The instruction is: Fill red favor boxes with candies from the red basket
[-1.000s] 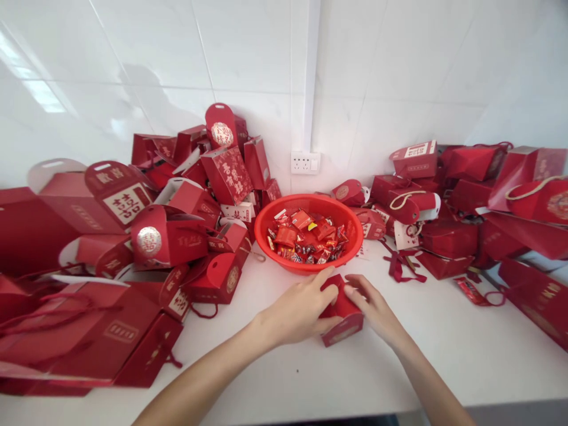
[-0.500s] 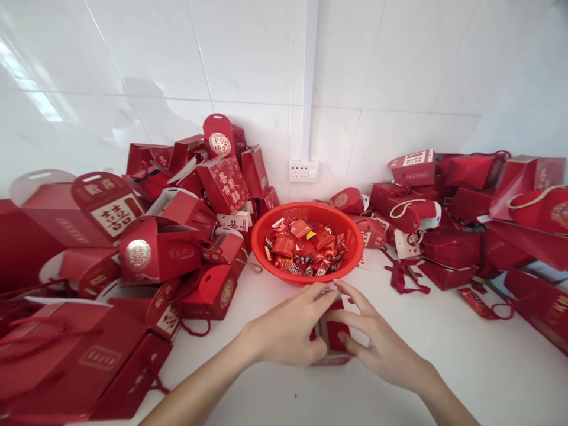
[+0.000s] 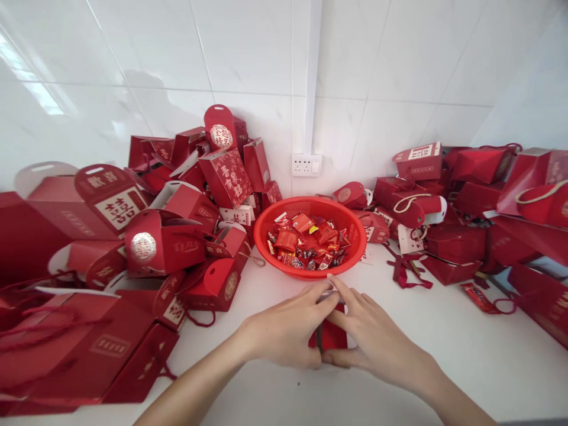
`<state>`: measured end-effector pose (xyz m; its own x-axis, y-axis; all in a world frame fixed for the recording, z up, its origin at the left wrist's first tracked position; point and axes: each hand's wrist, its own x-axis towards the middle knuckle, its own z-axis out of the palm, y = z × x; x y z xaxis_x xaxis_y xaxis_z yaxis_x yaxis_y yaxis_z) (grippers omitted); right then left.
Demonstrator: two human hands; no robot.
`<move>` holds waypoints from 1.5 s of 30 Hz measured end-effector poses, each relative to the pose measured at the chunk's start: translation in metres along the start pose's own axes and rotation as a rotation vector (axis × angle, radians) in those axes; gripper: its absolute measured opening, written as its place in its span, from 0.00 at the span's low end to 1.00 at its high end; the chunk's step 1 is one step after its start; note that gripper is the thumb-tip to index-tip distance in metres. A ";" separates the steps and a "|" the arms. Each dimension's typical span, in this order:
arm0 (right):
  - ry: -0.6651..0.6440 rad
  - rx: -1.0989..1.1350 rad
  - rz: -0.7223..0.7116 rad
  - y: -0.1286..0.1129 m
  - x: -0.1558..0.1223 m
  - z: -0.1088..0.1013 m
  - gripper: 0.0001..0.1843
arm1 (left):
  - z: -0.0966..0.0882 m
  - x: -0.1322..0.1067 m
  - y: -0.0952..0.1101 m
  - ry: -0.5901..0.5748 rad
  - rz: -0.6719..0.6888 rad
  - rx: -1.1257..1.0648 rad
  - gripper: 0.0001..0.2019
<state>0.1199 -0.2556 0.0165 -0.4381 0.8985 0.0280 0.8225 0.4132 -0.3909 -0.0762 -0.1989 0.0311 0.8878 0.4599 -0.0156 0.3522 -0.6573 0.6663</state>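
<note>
A small red paper gift box (image 3: 332, 334) stands on the white counter just in front of me, mostly hidden between my hands. My left hand (image 3: 288, 328) wraps its left side, thumb below and fingers over the top. My right hand (image 3: 377, 340) presses on the right side, and its fingertips meet the left hand's at the box's top edge. Right behind them sits a round red plastic basket (image 3: 310, 273) holding several wrapped candies (image 3: 306, 239).
A big heap of red gift boxes (image 3: 146, 242) covers the counter's left side up to the tiled wall. Another heap of red boxes and bags (image 3: 470, 201) fills the right. A white wall socket (image 3: 306, 165) sits behind the basket. A loose red wrapper (image 3: 477, 294) lies on the right.
The box has turned from lying tilted to standing between both hands. My hands have closed in over it until the fingertips meet on top. The view has shifted slightly.
</note>
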 end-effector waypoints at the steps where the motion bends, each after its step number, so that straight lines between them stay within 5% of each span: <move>1: 0.001 0.015 0.006 0.000 -0.001 0.000 0.37 | -0.002 -0.001 0.000 -0.007 -0.011 0.002 0.48; 3: 0.005 0.057 0.042 0.002 -0.006 -0.002 0.37 | -0.008 -0.005 -0.002 -0.007 -0.027 0.003 0.47; 7: 0.085 0.157 0.134 0.012 -0.019 -0.004 0.24 | -0.019 -0.013 -0.009 -0.007 -0.020 0.020 0.43; 13: 0.168 0.315 0.218 0.032 -0.031 0.005 0.27 | -0.033 -0.020 -0.014 0.018 -0.094 0.033 0.33; 19: 0.110 0.489 0.293 0.038 -0.026 0.013 0.28 | -0.053 -0.026 -0.013 -0.095 -0.241 0.106 0.41; 25: 0.080 0.532 0.263 0.032 -0.017 0.016 0.29 | -0.066 -0.028 -0.019 -0.078 -0.320 -0.009 0.32; 34: 0.072 0.545 0.206 0.031 -0.006 0.025 0.30 | -0.079 -0.036 -0.041 -0.254 -0.380 -0.003 0.44; 45: 0.429 0.376 -0.005 0.048 0.005 0.030 0.21 | -0.075 -0.022 -0.042 -0.116 -0.321 0.059 0.40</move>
<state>0.1462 -0.2354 -0.0301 -0.1909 0.9087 0.3714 0.6009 0.4073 -0.6878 -0.1329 -0.1369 0.0597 0.7558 0.5799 -0.3041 0.6322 -0.5255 0.5693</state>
